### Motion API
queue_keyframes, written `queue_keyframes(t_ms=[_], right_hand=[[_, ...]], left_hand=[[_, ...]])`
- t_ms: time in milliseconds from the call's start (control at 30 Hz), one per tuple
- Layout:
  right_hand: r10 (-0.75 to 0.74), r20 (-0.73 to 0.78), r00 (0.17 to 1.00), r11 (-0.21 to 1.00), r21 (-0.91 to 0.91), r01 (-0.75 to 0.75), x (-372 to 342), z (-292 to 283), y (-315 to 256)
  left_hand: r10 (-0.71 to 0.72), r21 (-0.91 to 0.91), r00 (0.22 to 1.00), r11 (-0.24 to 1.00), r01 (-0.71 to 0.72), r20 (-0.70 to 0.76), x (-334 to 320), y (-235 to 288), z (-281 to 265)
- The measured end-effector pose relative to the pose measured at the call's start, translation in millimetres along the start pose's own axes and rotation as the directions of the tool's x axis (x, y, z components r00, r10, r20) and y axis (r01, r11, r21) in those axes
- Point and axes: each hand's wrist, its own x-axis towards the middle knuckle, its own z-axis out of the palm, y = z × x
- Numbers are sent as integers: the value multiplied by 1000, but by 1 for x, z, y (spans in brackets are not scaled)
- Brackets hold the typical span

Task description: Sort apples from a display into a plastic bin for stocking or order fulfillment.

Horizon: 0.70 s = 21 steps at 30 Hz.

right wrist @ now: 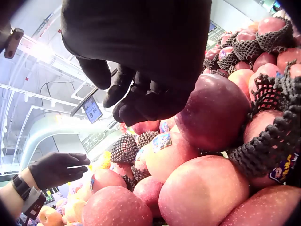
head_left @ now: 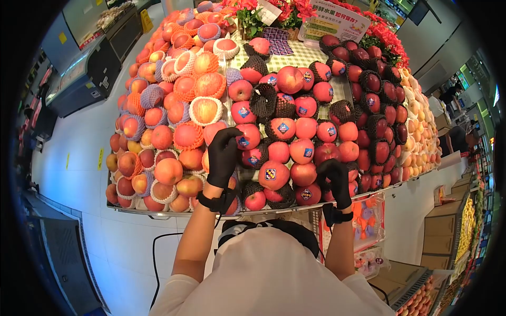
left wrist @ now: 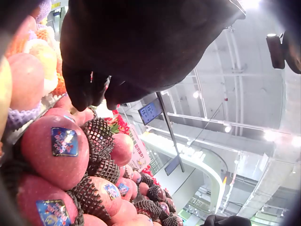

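My left hand [head_left: 222, 158], in a black glove, hovers at the left edge of a pile of red apples [head_left: 302, 151], many with blue diamond stickers. Its fingers reach forward with nothing in them; the right wrist view shows this left hand [right wrist: 56, 169] with extended fingers. Close over the front right apples is my right hand [head_left: 335, 181], also gloved in black. In the right wrist view its fingers [right wrist: 123, 89] hang loosely curled and empty, beside a dark red apple [right wrist: 214, 113]. Several apples sit in black foam nets [right wrist: 268, 127].
Larger fruit in white, orange and purple foam nets [head_left: 206, 111] fills the display's left. Darker apples [head_left: 371, 102] and pale yellow-orange fruit [head_left: 419, 126] lie to the right. Red flowers [head_left: 382, 34] and a sign [head_left: 333, 23] stand behind. A metal edge [head_left: 158, 213] borders the front.
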Motion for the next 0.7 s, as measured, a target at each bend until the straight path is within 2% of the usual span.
queue_keyframes(t_ms=[33,100,133,167,200,267,333,400,467,500,600,633,700], right_hand=[[-4,-6,1000,998,-70,4,0,0,0],[-7,-22,1000,978,-210,2,-3,0,3],[47,-37,998,984,-170,-53,-7,0,6],[98,-48,994,986,-129,-103,-9,-1,11],[146,-56,988,985,-86,-150,-10,-2,15],[114,-53,992,988,-102,-119,-14,-2,28],[99,-54,994,988,-111,-105,-18,1,30],[95,-56,994,988,-117,-101,-19,7,22],[114,-67,991,985,-125,-121,-21,12,17],[123,-75,990,983,-130,-132,-21,12,15],[135,-76,988,976,-161,-146,-25,12,16],[116,-83,990,968,-212,-131,-27,14,13],[118,-95,988,968,-210,-136,-31,12,16]], left_hand=[[-38,-1,999,999,39,36,9,-3,2],[224,233,973,945,-231,55,30,-14,10],[344,340,935,872,-353,86,39,-21,14],[376,428,918,815,-392,125,48,-20,17],[269,426,951,850,-310,154,53,-19,20],[53,434,975,889,-143,214,62,-6,26],[188,555,949,775,-302,255,71,-24,29],[365,659,887,598,-456,283,78,-34,33],[131,626,937,713,-315,322,84,-29,31],[12,611,938,756,-235,346,87,-27,31],[104,507,944,822,-259,314,93,-37,26],[177,439,951,855,-276,253,95,-50,24],[117,390,976,903,-181,182,76,-4,21]])
